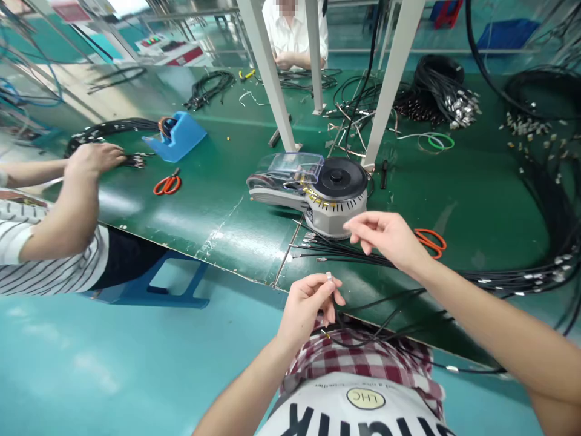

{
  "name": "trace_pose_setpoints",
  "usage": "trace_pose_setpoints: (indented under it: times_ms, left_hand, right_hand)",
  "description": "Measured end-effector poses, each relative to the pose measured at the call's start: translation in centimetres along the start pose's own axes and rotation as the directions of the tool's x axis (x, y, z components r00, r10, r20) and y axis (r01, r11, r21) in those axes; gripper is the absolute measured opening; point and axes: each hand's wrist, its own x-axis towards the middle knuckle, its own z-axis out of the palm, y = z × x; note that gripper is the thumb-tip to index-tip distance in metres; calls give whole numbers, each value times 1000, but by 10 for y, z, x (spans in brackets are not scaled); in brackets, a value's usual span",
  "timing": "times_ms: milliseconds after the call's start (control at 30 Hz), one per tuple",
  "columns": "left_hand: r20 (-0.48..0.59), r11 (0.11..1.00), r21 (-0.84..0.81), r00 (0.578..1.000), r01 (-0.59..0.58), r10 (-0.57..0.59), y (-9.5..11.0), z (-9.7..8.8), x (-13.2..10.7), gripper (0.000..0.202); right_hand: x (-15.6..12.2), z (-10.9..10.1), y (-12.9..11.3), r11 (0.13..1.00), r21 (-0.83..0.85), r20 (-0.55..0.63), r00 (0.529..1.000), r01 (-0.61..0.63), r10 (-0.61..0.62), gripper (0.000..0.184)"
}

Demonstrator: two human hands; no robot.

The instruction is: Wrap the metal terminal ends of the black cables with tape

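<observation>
My left hand [308,306] is raised over the bench's front edge, shut on a black cable [338,301] with a small metal connector [328,277] sticking up between the fingers. My right hand [381,236] hangs above a spread of black cables with metal ends [345,255], its fingers apart and nothing visible in them. Its fingertips are close to a grey round tape-cutting machine [329,194] with a clear plastic cover. Orange-handled scissors [430,243] lie just beyond my right wrist.
A green-topped workbench [218,224] holds several cable bundles, a blue tape dispenser [176,137], and orange scissors [167,183]. A striped-sleeved co-worker's hand [95,158] works at left, and another person [290,36] sits behind white posts [267,72].
</observation>
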Motion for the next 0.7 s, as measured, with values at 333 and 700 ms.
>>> trace_pose_setpoints:
  times_ms: [333, 700]
  left_hand:
    - [-27, 993, -108, 998, 45, -48, -9, -7, -1, 32]
    - [-9, 992, -125, 999, 30, -32, -4, -4, -1, 28]
  right_hand:
    - [43, 28, -16, 762, 550, 26, 919, -342, 394, 30]
    - [2, 34, -29, 922, 299, 175, 964, -245, 199, 18]
